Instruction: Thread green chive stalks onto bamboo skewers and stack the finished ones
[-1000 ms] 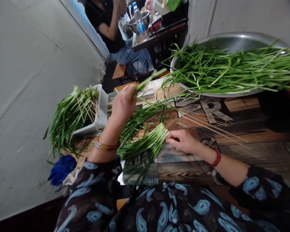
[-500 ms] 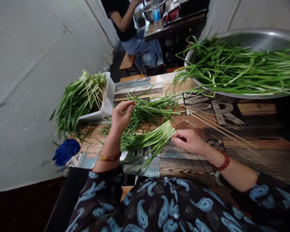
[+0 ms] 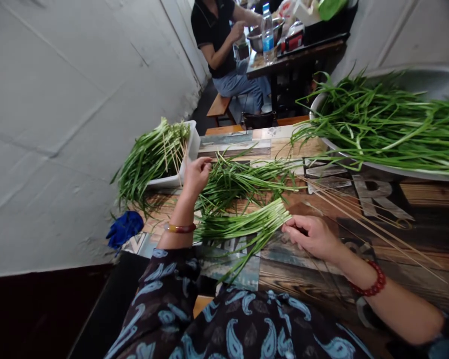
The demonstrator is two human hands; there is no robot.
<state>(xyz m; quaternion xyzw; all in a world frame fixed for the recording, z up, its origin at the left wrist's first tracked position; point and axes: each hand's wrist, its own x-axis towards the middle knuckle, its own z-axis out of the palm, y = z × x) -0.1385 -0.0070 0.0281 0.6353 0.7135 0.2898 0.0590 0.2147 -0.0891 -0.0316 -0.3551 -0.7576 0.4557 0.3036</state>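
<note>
A bunch of garlic chives [image 3: 247,222] lies on the wood-patterned table, pale cut ends evened up toward the right. At those ends is my right hand [image 3: 312,237], thumb and fingers pinched together; what is between them is too small to make out. My left hand [image 3: 197,175] hovers by the leafy side of a looser chive heap [image 3: 243,182], its fingers curled in and any content hidden. Right of the heap, several thin bamboo skewers [image 3: 359,212] lie fanned out on the tabletop.
On the left, a white plastic tub [image 3: 193,144] holds chives with skewers through them. A large metal basin [image 3: 434,82] piled with loose chives stands at right. A blue cloth-like item [image 3: 125,228] lies by the wall. Beyond, a co-worker [image 3: 219,45] sits near a metal bowl [image 3: 256,42].
My view has shifted, so the scene sits further right and lower. My left thumb and fingers have drawn closer together. My right hand stays at the cut ends. The co-worker's hand has come down.
</note>
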